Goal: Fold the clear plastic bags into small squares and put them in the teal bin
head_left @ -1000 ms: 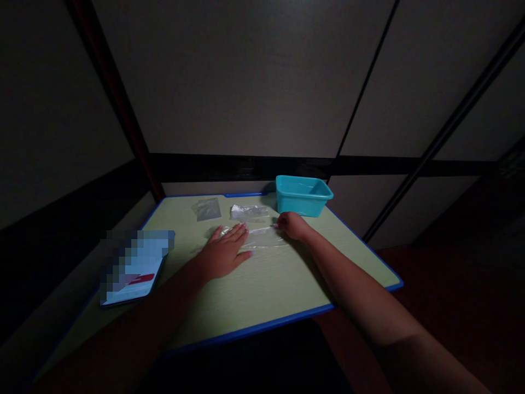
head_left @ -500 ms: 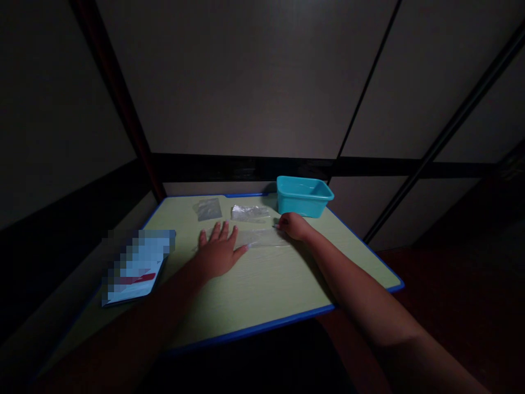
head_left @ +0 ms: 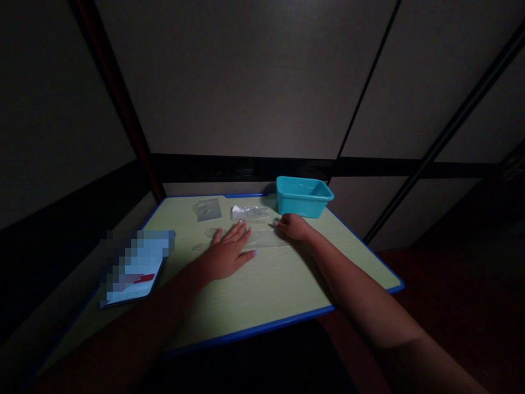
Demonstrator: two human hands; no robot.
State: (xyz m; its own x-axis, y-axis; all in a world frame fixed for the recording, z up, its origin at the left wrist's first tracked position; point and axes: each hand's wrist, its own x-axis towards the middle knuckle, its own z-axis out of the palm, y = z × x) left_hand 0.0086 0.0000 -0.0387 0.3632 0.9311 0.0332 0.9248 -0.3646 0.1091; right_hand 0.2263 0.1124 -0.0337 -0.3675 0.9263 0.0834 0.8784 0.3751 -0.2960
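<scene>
A long clear plastic bag (head_left: 266,237) lies flat across the middle of the table. My left hand (head_left: 227,254) rests on it palm down, fingers stretched out and open, covering part of the bag. At the bag's right end my right hand (head_left: 292,226) is closed, with thumb and finger pinched on what looks like its edge. The exact grip is hard to see in the dim light. Just beyond my hands lies a crumpled, shiny clear plastic bag (head_left: 249,212). To its left is a small, flat, greyish clear plastic bag (head_left: 209,209).
A turquoise plastic basket (head_left: 301,206) stands at the back right of the table, just behind my right hand. On the left lies a flat pale-blue item (head_left: 141,273), partly blurred out. The table (head_left: 262,295) has a blue edge, and panelled doors (head_left: 246,82) rise behind it.
My left hand has slid to the right along the clear bag, uncovering its left end. My right hand has stayed almost in place.
</scene>
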